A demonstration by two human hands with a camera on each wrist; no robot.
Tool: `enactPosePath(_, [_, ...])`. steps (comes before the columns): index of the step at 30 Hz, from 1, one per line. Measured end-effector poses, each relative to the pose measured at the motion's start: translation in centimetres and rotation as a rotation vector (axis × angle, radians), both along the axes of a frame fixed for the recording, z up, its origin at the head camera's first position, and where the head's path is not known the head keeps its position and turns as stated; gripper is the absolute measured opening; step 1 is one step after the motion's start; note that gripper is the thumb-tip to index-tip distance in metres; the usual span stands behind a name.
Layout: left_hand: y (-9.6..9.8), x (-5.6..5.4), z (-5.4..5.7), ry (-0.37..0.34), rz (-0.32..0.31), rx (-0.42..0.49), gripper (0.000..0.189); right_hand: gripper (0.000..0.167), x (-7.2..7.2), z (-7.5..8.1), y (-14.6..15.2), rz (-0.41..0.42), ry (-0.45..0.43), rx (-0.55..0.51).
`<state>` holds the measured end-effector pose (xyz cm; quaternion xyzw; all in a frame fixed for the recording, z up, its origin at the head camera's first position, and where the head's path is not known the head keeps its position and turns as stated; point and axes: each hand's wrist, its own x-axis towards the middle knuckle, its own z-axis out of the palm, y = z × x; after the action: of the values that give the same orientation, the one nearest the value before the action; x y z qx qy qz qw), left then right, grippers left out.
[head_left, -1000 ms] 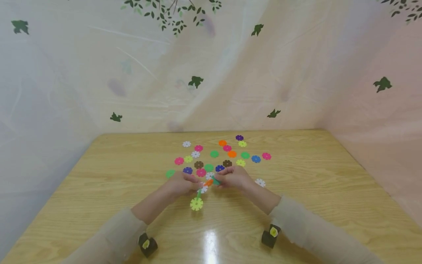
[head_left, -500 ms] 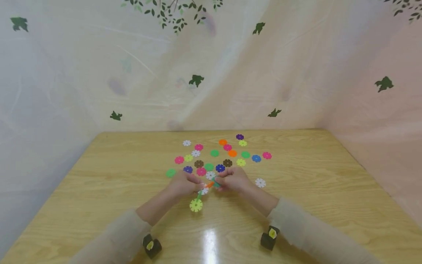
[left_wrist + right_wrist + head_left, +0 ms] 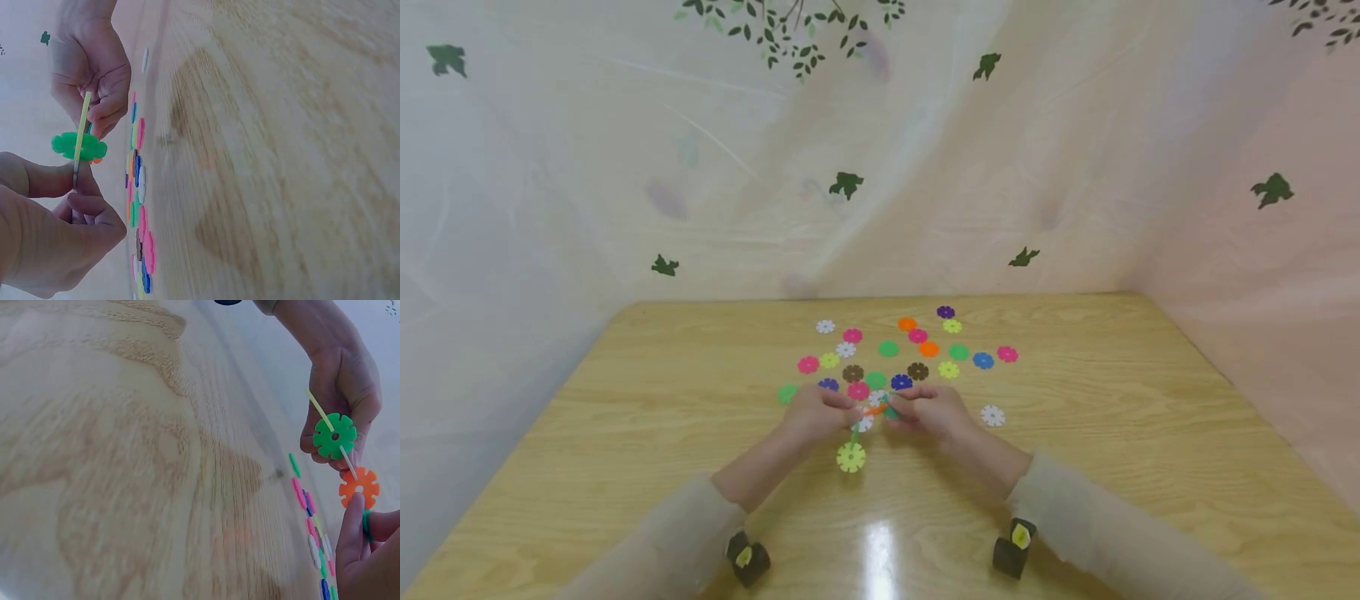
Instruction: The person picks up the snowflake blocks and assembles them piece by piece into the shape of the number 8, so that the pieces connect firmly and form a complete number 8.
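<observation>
Where forearms (image 3: 756,477) converge, hands (image 3: 822,414) pinch discs (image 3: 367,525).

Clearance around the yellow disc (image 3: 851,457): near side passable, far side obstructed.
On the near side of the yellow disc, bare worktop (image 3: 940,517) forms a lane between the left forearm (image 3: 748,475) and right forearm (image 3: 996,462); dark blocks (image 3: 1013,547) narrow it at both sides. Immediately beyond the disc, the chain of joined discs (image 3: 865,423), in the left grip (image 3: 815,413), and the teal disc (image 3: 892,411), in the right grip (image 3: 936,410), obstruct straight passage. Farther beyond, scattered discs (image 3: 888,349) leave only narrow gaps. Wide bare worktop extends left of the disc, outside the left forearm, and right, outside the right forearm. The backdrop (image 3: 737,192) bounds the far side.
</observation>
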<state>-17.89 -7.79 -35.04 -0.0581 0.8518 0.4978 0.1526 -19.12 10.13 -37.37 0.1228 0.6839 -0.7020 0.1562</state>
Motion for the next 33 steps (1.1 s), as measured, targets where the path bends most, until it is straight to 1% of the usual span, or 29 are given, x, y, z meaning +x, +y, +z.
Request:
enactPosePath(2, [-0.1, 0.0, 0.2, 0.001, -0.009, 0.005, 0.028, 0.025, -0.1, 0.1, 0.2, 0.011, -0.005, -0.033])
enactPosePath(5, [-0.3, -0.1, 0.3, -0.008, -0.025, 0.031, 0.026, 0.03, -0.2, 0.2, 0.7, 0.059, -0.012, -0.077])
enactPosePath(7, [-0.4, -0.1, 0.3, -0.014, -0.025, 0.057, 0.024, 0.033, -0.4, 0.4, 1.0, 0.09, -0.024, -0.095])
enactPosePath(13, [-0.6, -0.3, 0.0, -0.031, 0.008, 0.178, 0.023, 0.042, -0.8, 1.2, 1.8, 0.144, -0.045, -0.107])
enactPosePath(17, [-0.6, 0.0, -0.3, -0.063, 0.033, 0.252, 0.026, 0.042, -1.0, 1.4, 2.1, 0.15, -0.039, -0.121])
enactPosePath(20, [-0.6, 0.4, -0.6, -0.086, 0.027, 0.267, 0.026, 0.04, -1.2, 1.3, 2.2, 0.146, -0.05, -0.126])
enactPosePath(23, [-0.5, 0.8, -0.8, -0.083, -0.007, 0.258, 0.024, 0.04, -1.5, 1.1, 2.4, 0.173, -0.058, -0.105])
enactPosePath(28, [-0.3, 1.3, -1.0, -0.075, -0.038, 0.258, 0.025, 0.037, -2.2, 0.6, 2.8, 0.284, -0.066, -0.052])
enactPosePath(33, [-0.4, 1.1, -1.1, -0.075, -0.037, 0.256, 0.029, 0.033, -2.6, 0.2, 2.9, 0.391, -0.056, -0.013])
